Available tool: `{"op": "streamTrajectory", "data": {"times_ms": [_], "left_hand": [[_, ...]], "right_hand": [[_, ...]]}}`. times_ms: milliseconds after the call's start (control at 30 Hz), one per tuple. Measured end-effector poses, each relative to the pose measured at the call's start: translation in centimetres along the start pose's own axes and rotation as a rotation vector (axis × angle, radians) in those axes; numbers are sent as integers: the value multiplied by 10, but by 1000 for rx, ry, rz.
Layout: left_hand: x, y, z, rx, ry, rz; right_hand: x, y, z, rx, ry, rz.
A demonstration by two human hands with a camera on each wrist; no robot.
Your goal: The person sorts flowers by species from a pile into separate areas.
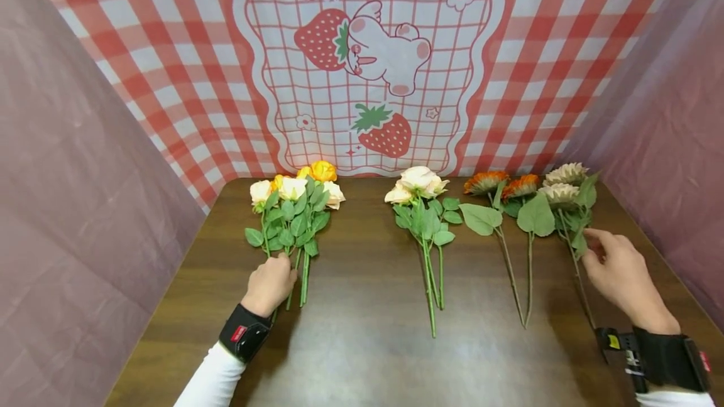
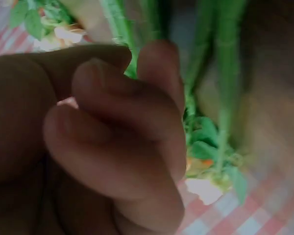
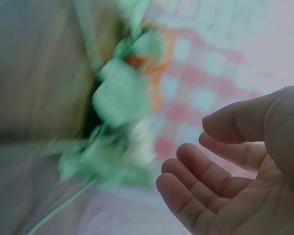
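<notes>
My left hand [image 1: 270,282] pinches a green stem at the lower end of the left group of roses [image 1: 296,218]. These have cream and orange-yellow blooms. Curled fingers [image 2: 122,103] fill the left wrist view, with green stems [image 2: 228,63] passing behind them; the exact grip is partly hidden. At the right, my right hand [image 1: 619,275] holds nothing, its fingers loosely bent beside the cream-white flowers [image 1: 560,195] with long brown-green stems. In the right wrist view the fingers [image 3: 186,196] are apart from the blurred leaves [image 3: 122,93].
A group of pale cream roses [image 1: 418,184] lies at mid-table, stems toward me. Two orange flowers [image 1: 485,182] with broad leaves lie right of it. The brown table [image 1: 362,357] meets a red-checked cloth [image 1: 186,68] at the back, with mauve curtains [image 1: 62,206] at the sides.
</notes>
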State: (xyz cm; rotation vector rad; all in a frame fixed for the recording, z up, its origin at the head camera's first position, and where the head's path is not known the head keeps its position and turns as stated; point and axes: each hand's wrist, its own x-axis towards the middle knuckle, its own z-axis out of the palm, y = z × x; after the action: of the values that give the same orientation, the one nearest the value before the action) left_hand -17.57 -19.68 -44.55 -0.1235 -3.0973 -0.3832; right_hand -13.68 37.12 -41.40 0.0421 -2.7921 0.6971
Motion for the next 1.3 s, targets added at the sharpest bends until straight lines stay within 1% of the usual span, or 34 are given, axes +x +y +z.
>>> {"op": "streamTrajectory", "data": {"times_ms": [100, 267, 333, 467, 533, 667, 800, 1000, 1100, 1167, 1233, 1300], "left_hand": [[2, -4, 4, 1, -46, -2], [5, -7, 5, -15, -72, -1], [7, -8, 4, -30, -88, 0], [8, -9, 4, -67, -115, 11], [7, -11, 5, -88, -115, 24], [4, -13, 7, -121, -107, 49], [0, -13, 7, -149, -71, 94], [-10, -15, 5, -217, -21, 148], [-14, -14, 4, -240, 4, 143], [-14, -14, 4, -248, -5, 126], [-12, -14, 6, -236, -19, 112], [-9, -15, 8, -210, -13, 105]], "right_hand": [[0, -27, 3, 22, 25, -54], [-2, -66, 13, 41, 101, -205], [-3, -79, 17, 49, 115, -258], [-6, -103, 27, 68, 98, -341], [-7, -113, 31, 85, 79, -371], [-10, -130, 39, 127, 48, -411], [-12, -141, 43, 147, 17, -430], [-15, -152, 53, 178, -78, -434], [-16, -156, 58, 191, -134, -434], [-16, -158, 60, 205, -173, -432], [-15, -160, 63, 214, -204, -436], [-14, -161, 67, 219, -222, -446]]}}
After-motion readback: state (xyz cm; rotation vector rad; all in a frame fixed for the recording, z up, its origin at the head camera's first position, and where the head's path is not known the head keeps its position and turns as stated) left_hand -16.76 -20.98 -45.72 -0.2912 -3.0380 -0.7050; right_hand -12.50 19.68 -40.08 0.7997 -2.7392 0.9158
